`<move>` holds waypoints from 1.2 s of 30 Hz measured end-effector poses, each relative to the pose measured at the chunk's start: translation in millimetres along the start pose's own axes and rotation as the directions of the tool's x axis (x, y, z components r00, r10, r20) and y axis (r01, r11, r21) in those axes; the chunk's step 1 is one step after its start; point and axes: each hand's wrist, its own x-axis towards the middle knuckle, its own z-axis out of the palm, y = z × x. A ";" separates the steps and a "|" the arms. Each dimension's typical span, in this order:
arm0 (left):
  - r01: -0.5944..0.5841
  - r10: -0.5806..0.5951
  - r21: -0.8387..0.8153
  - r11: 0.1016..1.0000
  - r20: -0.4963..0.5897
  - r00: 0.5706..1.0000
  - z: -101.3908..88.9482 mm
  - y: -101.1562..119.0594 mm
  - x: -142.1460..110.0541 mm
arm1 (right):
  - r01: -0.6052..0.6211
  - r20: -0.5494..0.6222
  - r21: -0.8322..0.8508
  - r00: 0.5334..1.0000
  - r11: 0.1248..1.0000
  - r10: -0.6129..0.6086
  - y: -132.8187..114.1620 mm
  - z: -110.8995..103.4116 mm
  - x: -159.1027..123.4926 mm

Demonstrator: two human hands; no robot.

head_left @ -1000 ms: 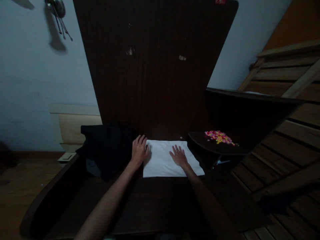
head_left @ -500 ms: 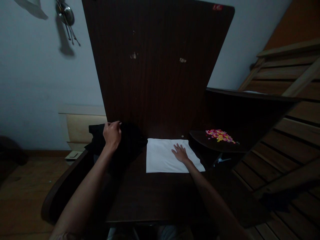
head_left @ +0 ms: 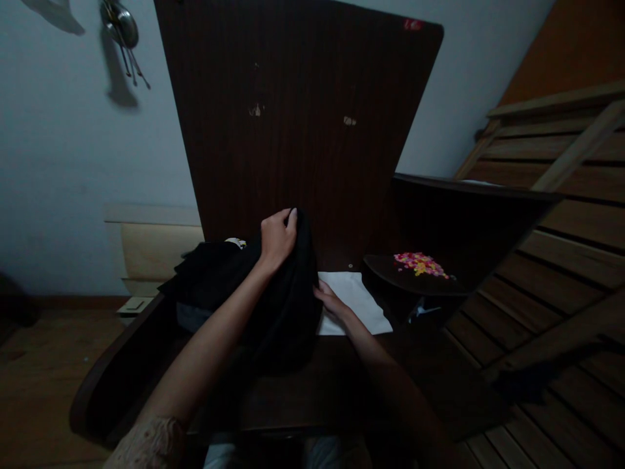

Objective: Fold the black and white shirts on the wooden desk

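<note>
A piece of black cloth (head_left: 293, 312) is raised off the desk and hangs in folds. My left hand (head_left: 278, 240) pinches its upper edge. At its right border, my right hand (head_left: 331, 301) has its fingertips closed against the fabric, partly hidden by it. Under my right hand lies a white folded cloth (head_left: 359, 303), its left part covered by the black one. More dark cloth (head_left: 205, 270) is bunched at the left, with a grey piece (head_left: 192, 317) below.
A brown wooden desk (head_left: 293, 404) has a tall back panel (head_left: 297, 143). To the right, a rounded shelf (head_left: 385, 270) bears a heap of small pink and yellow pieces (head_left: 420, 263). Wooden slats (head_left: 576, 254) stand farther right. A wall lamp (head_left: 120, 26) hangs at upper left.
My left hand has moved right and up, drawing the black cloth over the white cloth's left part. My right hand has left its flat, spread pose and shifted left to the black cloth's edge.
</note>
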 end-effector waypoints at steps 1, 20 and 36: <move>0.038 -0.040 0.018 0.999 0.091 0.995 6.3 -7.1 -1.5 | 0.007 -0.052 -0.012 0.999 1.000 -0.008 -5.1 -1.3 0.9; -0.100 -0.260 0.334 0.937 0.861 0.438 27.2 -125.4 -133.4 | -0.015 -0.030 -0.912 0.999 0.410 -0.032 -0.8 -23.6 -40.2; 0.359 -0.378 0.315 0.878 -0.003 0.926 -44.8 -123.3 -62.7 | -0.586 -0.588 -0.802 0.738 0.119 -0.331 -69.3 -103.4 -48.3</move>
